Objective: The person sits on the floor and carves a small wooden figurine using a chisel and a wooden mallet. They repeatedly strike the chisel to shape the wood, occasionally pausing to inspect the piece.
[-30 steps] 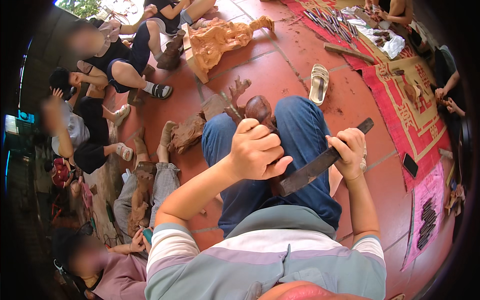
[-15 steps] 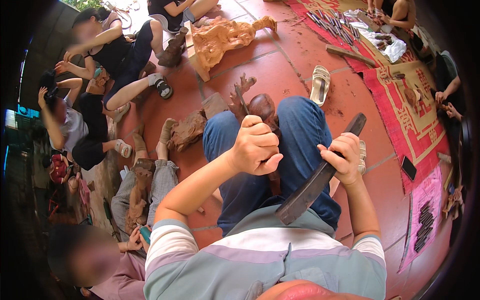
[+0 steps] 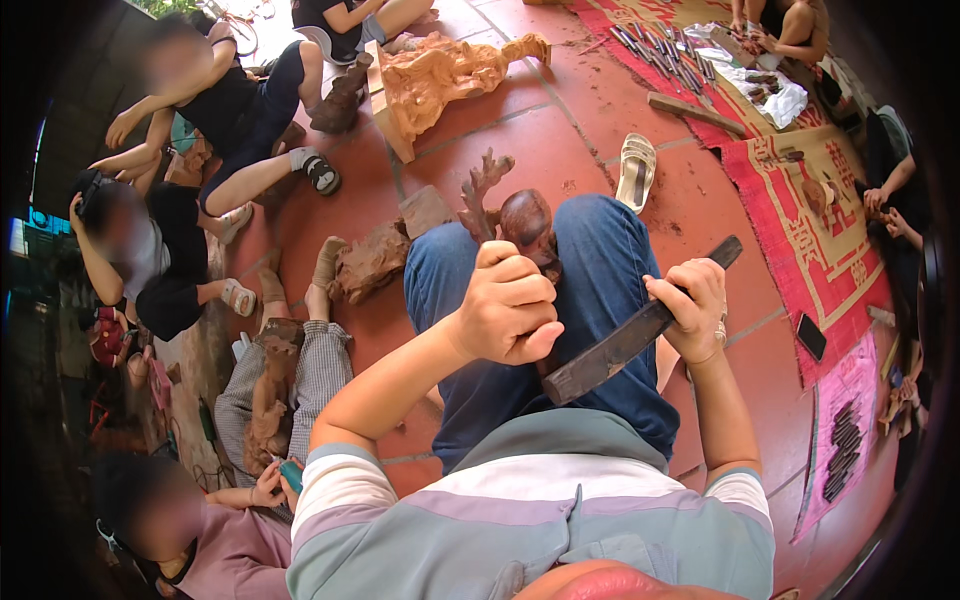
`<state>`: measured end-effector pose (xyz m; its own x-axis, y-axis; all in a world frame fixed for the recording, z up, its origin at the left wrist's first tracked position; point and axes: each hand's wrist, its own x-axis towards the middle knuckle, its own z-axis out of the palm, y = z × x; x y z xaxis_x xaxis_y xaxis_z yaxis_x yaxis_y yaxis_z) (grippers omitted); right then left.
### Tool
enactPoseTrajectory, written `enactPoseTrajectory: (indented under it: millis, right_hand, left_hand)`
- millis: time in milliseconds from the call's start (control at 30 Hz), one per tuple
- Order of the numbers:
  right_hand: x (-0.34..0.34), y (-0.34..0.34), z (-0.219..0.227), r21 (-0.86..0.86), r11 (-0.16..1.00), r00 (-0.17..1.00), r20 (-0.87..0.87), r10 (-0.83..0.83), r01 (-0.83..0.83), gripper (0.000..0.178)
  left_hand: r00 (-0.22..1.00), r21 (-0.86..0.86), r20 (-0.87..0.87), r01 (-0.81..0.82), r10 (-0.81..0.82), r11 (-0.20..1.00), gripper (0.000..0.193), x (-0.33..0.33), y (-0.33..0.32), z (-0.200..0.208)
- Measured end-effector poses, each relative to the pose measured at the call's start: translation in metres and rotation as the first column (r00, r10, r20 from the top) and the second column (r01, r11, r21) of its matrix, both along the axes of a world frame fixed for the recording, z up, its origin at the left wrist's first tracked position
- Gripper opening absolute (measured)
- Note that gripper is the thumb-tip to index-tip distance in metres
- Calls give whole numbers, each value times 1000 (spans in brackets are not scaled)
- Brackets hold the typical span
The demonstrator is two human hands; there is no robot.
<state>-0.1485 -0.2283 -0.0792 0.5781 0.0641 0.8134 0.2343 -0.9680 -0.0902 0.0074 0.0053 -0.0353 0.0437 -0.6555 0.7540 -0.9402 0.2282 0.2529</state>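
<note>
A dark wooden carving (image 3: 524,216) with a rounded head and a branch-like piece (image 3: 482,190) stands between my knees, its lower part hidden by my hand and legs. My left hand (image 3: 508,305) is a closed fist in front of it, around a slim chisel. The chisel's metal shaft shows above the fist in the earlier frame; now the hand mostly hides it. My right hand (image 3: 692,308) grips a long, flat, dark wooden mallet (image 3: 615,355). The mallet slants across my lap, its broad end close to the left fist.
Rough wood blocks (image 3: 372,258) lie beyond my left knee, and a large orange-brown carving (image 3: 450,80) lies farther off. Several people sit at left and right. A sandal (image 3: 635,172), a phone (image 3: 811,338), a red mat (image 3: 790,230) and rows of chisels (image 3: 665,55) are at right.
The mallet's broad end has risen and moved away from my body, closer to my left fist. The left fist has shifted slightly, and the chisel shaft no longer shows clearly.
</note>
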Motion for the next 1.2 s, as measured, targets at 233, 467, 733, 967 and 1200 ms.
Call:
enactPoseTrajectory:
  millis: [233,467,733,967,1200]
  right_hand:
    - [5,10,4,-33,999,999,22,43,-42,28]
    - [10,18,8,-69,993,990,99,99,-93,33]
    - [12,12,5,-145,986,994,78,-75,86,32]
    - [5,10,5,-27,997,998,17,-67,67,29]
    - [-3,8,0,73,997,1000,-7,-25,26,33]
  left_hand:
    - [995,56,-34,100,-99,993,23,6,8,-3]
    - [994,0,-42,98,-98,995,23,14,2,-7]
    - [999,-64,7,42,-42,997,20,21,-7,-10]
    - [996,-97,49,-69,74,993,21,18,-8,0]
    - [995,24,70,73,-74,997,23,4,-8,9]
